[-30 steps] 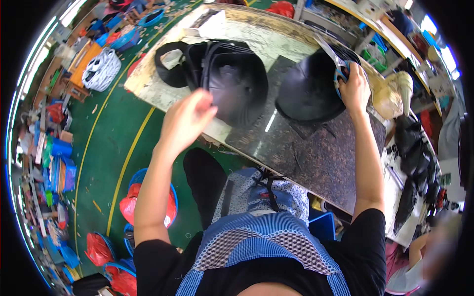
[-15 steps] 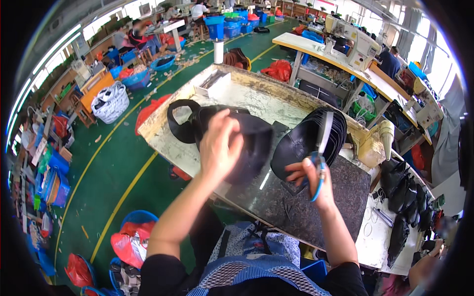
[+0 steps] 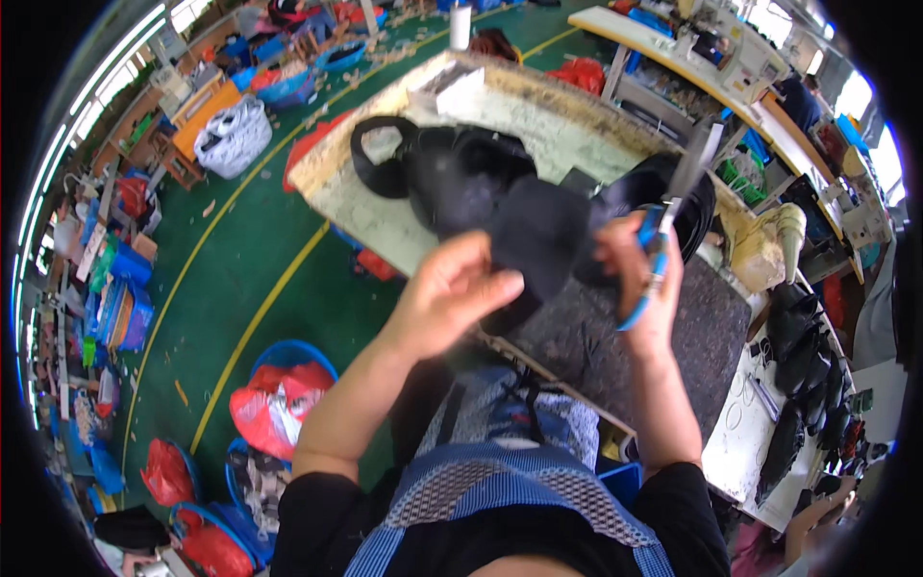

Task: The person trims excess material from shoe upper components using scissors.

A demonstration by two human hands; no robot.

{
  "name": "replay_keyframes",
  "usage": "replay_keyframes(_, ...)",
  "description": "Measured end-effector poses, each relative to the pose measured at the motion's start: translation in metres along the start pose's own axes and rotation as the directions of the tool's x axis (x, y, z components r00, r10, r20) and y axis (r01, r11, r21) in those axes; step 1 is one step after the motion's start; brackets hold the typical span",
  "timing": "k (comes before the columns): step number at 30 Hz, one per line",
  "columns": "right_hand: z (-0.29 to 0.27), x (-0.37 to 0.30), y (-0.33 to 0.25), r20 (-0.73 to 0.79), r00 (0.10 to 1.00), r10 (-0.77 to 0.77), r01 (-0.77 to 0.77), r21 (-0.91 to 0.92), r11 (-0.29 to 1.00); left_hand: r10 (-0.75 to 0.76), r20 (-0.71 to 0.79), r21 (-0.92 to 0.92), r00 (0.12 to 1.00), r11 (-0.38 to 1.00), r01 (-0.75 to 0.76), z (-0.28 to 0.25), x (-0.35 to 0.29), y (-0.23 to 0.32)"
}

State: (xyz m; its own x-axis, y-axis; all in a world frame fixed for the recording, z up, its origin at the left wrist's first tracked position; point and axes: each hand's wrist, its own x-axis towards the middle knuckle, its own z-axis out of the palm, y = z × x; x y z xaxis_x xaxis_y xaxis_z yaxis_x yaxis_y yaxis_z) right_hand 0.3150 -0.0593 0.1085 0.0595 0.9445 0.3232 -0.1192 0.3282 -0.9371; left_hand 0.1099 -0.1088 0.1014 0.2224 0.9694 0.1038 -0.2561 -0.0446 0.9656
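Note:
My left hand [image 3: 447, 303] has a black, curved sheet-like piece [image 3: 546, 226] between thumb and fingers, lifted above the table. The piece is smeared by motion, so its exact kind is unclear. In my right hand [image 3: 663, 303] are scissors [image 3: 688, 173] with blue handles, their blades pointing up and away. The right fingertips are close to the piece's right edge; whether they touch it I cannot tell. Behind the scissors lies a stack of black curved pieces [image 3: 705, 216], partly hidden. Further left rests a heap of black pieces [image 3: 447, 168], one with a loop.
The worn white table [image 3: 375, 223] has a raised rim and a dark slab [image 3: 697, 351]. A yellowed block with a cone [image 3: 764, 255] stands at its right, beside black pieces [image 3: 798, 356]. A sewing machine [image 3: 745, 62] is beyond. Red bags [image 3: 274, 409] fill tubs at lower left.
My left hand has come down and right, bringing a black piece away from the heap toward my right hand. The scissors have shifted up and right. The whole view has tilted downward.

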Motion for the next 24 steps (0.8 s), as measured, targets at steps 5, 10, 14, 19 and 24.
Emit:
replay_keyframes(5,-0.053,-0.047,0.013,0.783,0.559,0.274,-0.541,0.093,0.836,0.076,-0.008,-0.012,0.997,0.997,-0.076,-0.012,0.013,-0.005)
replay_keyframes(10,-0.045,-0.073,0.041,0.939,0.292,0.182,-0.793,0.131,0.596,0.128,-0.036,-0.025,0.991,0.991,-0.129,-0.005,0.011,-0.007)
replay_keyframes(14,-0.047,-0.068,0.044,0.977,0.213,0.009,-0.896,0.192,0.401,0.096,0.028,0.006,0.995,0.995,-0.096,-0.009,0.007,-0.008)
replay_keyframes(19,-0.033,-0.066,0.029,0.981,0.191,0.024,-0.921,0.171,0.351,0.094,0.146,-0.034,0.985,0.995,-0.090,-0.006,0.002,-0.011)
replay_keyframes(24,-0.047,-0.073,0.041,0.972,0.211,0.107,-0.956,0.182,0.231,0.089,0.138,0.023,0.986,0.995,-0.093,-0.012,0.001,-0.011)
